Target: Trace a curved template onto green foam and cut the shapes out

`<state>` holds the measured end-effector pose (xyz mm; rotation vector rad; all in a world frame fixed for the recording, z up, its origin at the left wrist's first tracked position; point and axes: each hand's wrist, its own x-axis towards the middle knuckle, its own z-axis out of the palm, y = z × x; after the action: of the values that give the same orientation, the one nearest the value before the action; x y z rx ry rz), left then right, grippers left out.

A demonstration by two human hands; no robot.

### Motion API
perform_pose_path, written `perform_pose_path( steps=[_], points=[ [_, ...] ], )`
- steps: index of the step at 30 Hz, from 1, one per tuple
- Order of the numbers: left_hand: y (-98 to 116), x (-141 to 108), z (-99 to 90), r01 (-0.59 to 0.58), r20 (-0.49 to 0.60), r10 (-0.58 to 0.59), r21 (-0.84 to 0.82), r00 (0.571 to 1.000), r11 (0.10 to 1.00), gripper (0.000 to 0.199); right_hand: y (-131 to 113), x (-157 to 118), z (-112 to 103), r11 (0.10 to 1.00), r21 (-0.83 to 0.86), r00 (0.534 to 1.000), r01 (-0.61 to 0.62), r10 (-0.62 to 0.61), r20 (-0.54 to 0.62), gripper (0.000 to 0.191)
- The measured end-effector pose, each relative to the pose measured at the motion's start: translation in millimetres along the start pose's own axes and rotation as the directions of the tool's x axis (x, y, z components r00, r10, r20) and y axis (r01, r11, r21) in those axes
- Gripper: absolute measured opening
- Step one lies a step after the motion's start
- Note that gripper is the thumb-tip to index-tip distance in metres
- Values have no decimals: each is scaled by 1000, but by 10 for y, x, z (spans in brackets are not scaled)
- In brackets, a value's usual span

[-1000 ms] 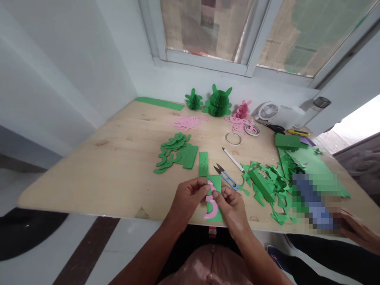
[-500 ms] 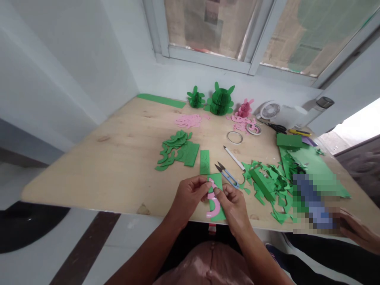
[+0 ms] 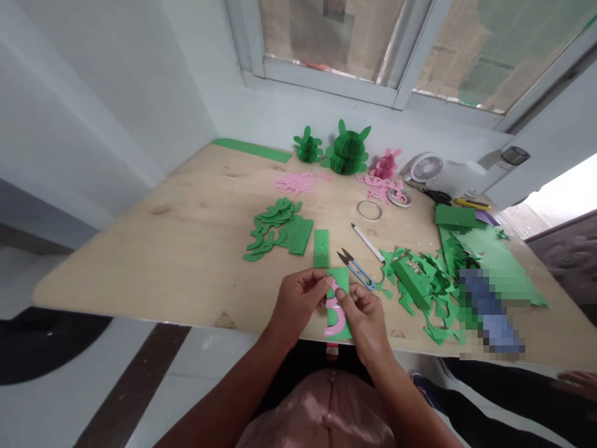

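Note:
A pink curved paper cutout [image 3: 337,322] lies over a green paper rectangle [image 3: 346,331] at the table's front edge. My left hand [image 3: 303,300] is closed, thumb and finger pinching the cutout's upper end. From the other side, my right hand [image 3: 366,314] is closed with its thumb pressed on the cutout's middle. The fingertips partly hide the pink paper. Just beyond my hands are a narrow green paper strip [image 3: 321,249] and blue-handled thread snips [image 3: 357,270]. A white pen [image 3: 368,242] rests behind the snips.
Green cutouts [image 3: 275,230] and pink cutouts [image 3: 296,183] lie left of centre. Green scraps [image 3: 426,280] spread to the right, beside a pixelated blue object [image 3: 492,311]. Tape rolls [image 3: 369,210], paper figures [image 3: 346,149] and a fan [image 3: 426,167] stand farther back. Another person's hand [image 3: 578,381] shows at right.
The view has tilted slightly. My hands keep nearly the same grip on the pink cutout. The other person's hand has drawn back from the pixelated object, down and right.

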<state>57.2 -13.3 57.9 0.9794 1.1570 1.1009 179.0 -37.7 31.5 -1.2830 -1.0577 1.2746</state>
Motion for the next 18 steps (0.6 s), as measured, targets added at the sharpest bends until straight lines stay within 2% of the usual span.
perform_pose_path(
  steps=[9,18],
  points=[
    [12,-10,58,19,-74,-26,-86,997,996,21,42,-18,10,1000,29,1000,1,-1,-7,32],
    [30,-15,69,14,-60,-20,-96,998,995,22,3,-10,16,999,44,998,-4,6,-55,32]
  ],
)
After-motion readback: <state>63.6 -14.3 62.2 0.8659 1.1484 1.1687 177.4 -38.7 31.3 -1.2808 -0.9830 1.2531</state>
